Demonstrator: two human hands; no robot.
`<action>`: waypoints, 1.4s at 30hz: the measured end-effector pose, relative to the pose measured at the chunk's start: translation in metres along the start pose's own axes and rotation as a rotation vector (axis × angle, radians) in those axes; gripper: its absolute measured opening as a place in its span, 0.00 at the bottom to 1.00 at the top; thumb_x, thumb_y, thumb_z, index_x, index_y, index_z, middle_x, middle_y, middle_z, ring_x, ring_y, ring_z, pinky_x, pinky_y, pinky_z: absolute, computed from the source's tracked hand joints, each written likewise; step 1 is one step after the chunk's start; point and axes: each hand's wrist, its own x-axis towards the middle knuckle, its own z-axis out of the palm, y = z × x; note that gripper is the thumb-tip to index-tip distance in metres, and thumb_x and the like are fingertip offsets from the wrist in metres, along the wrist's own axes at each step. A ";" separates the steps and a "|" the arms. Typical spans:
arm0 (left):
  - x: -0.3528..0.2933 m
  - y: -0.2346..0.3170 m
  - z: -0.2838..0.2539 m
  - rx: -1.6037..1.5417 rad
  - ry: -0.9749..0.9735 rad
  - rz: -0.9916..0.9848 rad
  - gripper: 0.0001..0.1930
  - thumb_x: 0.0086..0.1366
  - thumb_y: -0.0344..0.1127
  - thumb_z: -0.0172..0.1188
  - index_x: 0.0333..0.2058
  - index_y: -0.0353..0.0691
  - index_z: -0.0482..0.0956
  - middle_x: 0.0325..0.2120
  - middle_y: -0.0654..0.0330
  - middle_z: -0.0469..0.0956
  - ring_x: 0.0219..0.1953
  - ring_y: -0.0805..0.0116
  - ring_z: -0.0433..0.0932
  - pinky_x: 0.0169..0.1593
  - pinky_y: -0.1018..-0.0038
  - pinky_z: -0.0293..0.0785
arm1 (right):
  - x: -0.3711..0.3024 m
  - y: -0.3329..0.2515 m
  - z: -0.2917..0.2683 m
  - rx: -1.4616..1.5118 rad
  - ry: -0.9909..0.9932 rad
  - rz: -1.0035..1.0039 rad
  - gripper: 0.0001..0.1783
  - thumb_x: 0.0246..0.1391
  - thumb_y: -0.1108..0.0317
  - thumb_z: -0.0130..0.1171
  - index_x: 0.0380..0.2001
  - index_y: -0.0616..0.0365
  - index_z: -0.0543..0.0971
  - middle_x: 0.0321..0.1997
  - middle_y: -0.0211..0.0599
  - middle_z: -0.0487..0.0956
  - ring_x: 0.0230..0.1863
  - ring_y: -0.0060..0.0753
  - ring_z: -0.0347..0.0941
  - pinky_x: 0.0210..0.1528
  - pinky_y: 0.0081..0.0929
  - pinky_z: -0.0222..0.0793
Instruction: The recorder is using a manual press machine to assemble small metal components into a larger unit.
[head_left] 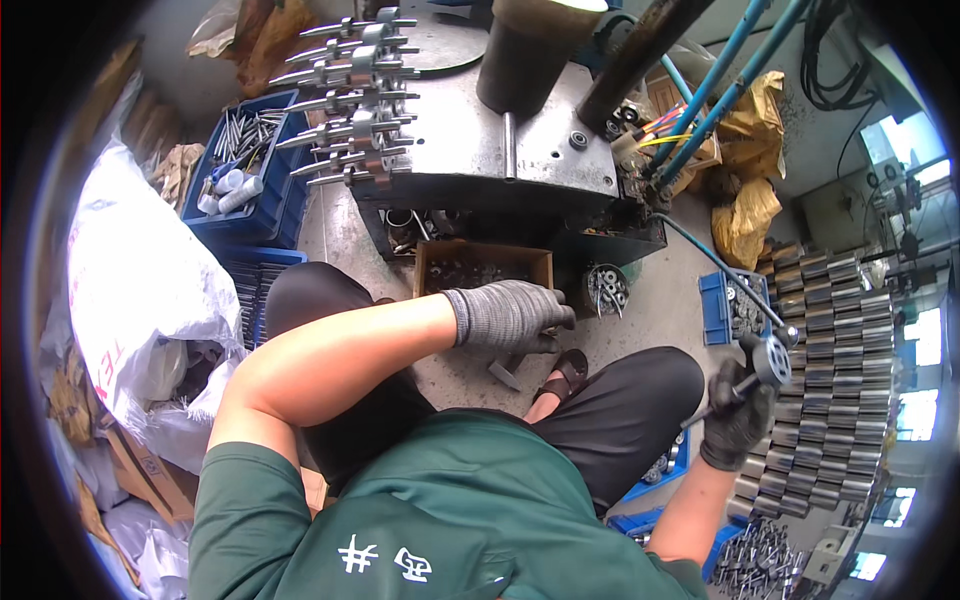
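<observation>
My left hand (508,316), in a grey knit glove, hangs over the gap between my knees. Its fingers are loosely bent, thumb apart from them, and I see nothing between the tips. Just below it shows a T-shaped metal piece, like a hammer head (504,374); its upper end is hidden by the glove. At the right, my dark-gloved right hand (738,418) is closed round a metal shaft with a round disc (772,361). Several holes pierce the disc, which faces up beyond the fingers, while the shaft's thin end sticks out toward my knee.
Ahead stands a metal press table (455,135) with a row of shafts with discs (360,100) along its left edge. Beneath it sit a cardboard box (540,262) and a bucket of small parts (607,290). Metal cylinders (830,370) are stacked right; blue crates (245,225) stand left.
</observation>
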 end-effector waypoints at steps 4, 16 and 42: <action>0.002 0.003 -0.003 -0.272 0.194 0.040 0.24 0.68 0.42 0.63 0.59 0.41 0.74 0.50 0.49 0.79 0.51 0.49 0.81 0.57 0.58 0.76 | 0.048 0.047 0.103 0.026 -0.169 0.098 0.40 0.51 0.75 0.66 0.68 0.54 0.64 0.57 0.59 0.76 0.35 0.34 0.81 0.28 0.23 0.77; 0.002 -0.012 -0.007 -0.932 0.666 -0.265 0.19 0.71 0.31 0.56 0.59 0.35 0.72 0.49 0.48 0.81 0.52 0.62 0.81 0.58 0.68 0.74 | 0.157 0.121 0.210 -0.018 -0.370 0.183 0.18 0.61 0.72 0.66 0.54 0.54 0.75 0.46 0.34 0.81 0.47 0.29 0.80 0.58 0.31 0.76; 0.022 -0.048 -0.018 -1.504 0.639 -0.661 0.12 0.74 0.38 0.52 0.49 0.38 0.69 0.33 0.55 0.79 0.26 0.65 0.82 0.27 0.69 0.81 | 0.417 0.116 0.289 -1.214 -0.479 -0.387 0.37 0.47 0.54 0.76 0.57 0.66 0.78 0.48 0.48 0.86 0.48 0.35 0.83 0.53 0.29 0.77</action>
